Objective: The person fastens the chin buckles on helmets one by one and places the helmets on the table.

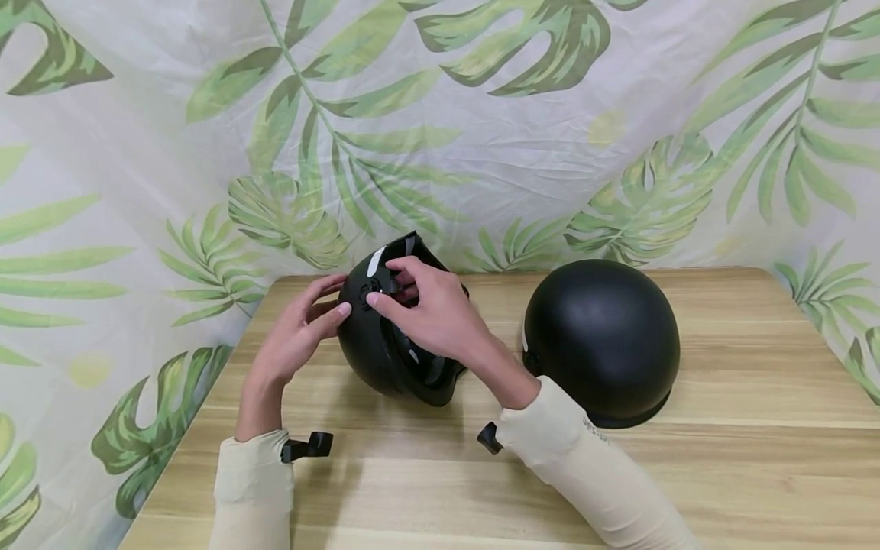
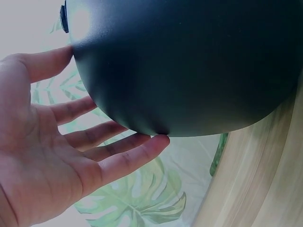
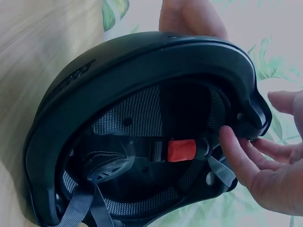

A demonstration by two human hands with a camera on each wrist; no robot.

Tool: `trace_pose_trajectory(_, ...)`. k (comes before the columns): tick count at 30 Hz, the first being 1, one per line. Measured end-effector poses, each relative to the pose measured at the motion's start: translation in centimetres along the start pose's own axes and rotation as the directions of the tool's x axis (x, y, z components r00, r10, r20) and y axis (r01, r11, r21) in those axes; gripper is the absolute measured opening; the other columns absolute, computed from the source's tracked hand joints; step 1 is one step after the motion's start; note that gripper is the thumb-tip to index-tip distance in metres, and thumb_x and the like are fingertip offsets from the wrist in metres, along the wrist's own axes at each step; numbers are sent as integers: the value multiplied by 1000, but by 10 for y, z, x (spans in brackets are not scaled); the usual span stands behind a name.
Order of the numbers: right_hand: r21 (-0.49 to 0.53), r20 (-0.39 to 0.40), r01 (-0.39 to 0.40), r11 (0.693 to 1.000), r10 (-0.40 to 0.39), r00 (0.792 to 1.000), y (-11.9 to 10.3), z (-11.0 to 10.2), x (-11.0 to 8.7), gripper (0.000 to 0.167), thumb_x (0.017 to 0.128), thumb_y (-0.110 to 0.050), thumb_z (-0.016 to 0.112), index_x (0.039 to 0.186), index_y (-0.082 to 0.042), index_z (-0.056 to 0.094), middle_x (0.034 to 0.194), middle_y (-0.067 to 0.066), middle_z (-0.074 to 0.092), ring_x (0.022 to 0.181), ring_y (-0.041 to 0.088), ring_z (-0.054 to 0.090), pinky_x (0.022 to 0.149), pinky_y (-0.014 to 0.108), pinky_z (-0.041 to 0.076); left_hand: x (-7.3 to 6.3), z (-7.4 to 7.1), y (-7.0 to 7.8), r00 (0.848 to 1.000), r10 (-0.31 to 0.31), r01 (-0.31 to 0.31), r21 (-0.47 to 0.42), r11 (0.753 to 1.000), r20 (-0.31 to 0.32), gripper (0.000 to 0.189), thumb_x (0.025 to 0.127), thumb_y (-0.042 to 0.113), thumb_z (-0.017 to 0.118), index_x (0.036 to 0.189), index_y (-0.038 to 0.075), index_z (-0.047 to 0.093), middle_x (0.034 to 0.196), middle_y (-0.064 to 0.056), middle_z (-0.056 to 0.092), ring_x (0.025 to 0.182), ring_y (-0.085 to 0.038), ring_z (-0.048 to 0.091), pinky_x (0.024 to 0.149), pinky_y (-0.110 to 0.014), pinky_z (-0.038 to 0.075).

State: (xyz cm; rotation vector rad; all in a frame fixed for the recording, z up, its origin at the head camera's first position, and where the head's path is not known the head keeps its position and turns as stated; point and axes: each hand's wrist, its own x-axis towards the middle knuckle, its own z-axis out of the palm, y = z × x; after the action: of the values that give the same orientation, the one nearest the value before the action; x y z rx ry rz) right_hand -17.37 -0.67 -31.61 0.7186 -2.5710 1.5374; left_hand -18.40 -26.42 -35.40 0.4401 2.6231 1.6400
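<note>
A black helmet (image 1: 371, 344) lies tipped on its side at the left-middle of the table, its opening facing right. My left hand (image 1: 297, 332) spreads along its outer shell, with thumb and fingertips against the smooth black surface (image 2: 180, 71). On the opening side, my right hand (image 1: 440, 309) pinches the rim, thumb beside a round side knob and fingers at the inner edge. Inside the helmet, the right wrist view shows grey mesh lining (image 3: 137, 113), a red buckle piece (image 3: 181, 150) and dark straps (image 3: 78, 208). The right fingertips are close to the strap beside this buckle.
Another black helmet (image 1: 601, 336) stands dome up to the right, near the right forearm. Under both is a wooden table (image 1: 399, 489). A leaf-patterned cloth (image 1: 509, 153) hangs close behind the table and along its sides.
</note>
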Motion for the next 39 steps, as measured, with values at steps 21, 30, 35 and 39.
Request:
trace_pose_trajectory(21,373,-33,-74,925,93,995,3,8,-9,48,101,-16,73,147,-11,60,121,11,68,94,18,76,76,35,64,-4,0,9,995,52,-40,133,990,-88,54,105,25,68,155,11,52,159,-12,51,141,-42,54,108,-57,49)
trace_pose_trajectory(30,615,-127,1,789,98,987,15,11,-16,43,101,-4,70,143,-6,62,118,18,67,98,26,77,81,41,65,-4,-2,9,976,84,-63,110,992,-203,45,107,24,66,149,9,60,150,-10,59,137,-30,57,102,-28,51)
trace_pose_trajectory(35,686,-117,-16,728,133,984,23,8,-18,45,102,-3,69,146,-5,60,122,19,64,105,27,75,84,40,64,-3,-2,3,980,110,-97,89,991,-165,48,107,22,64,152,8,56,155,-11,54,141,-35,54,97,-13,48)
trace_pose_trajectory(39,724,-106,-49,688,181,978,28,0,-19,46,102,-4,68,147,-8,60,125,19,62,106,27,74,85,40,64,-1,-1,-3,988,120,-116,43,992,-100,53,107,19,63,157,11,50,160,-11,49,145,-39,50,99,-14,49)
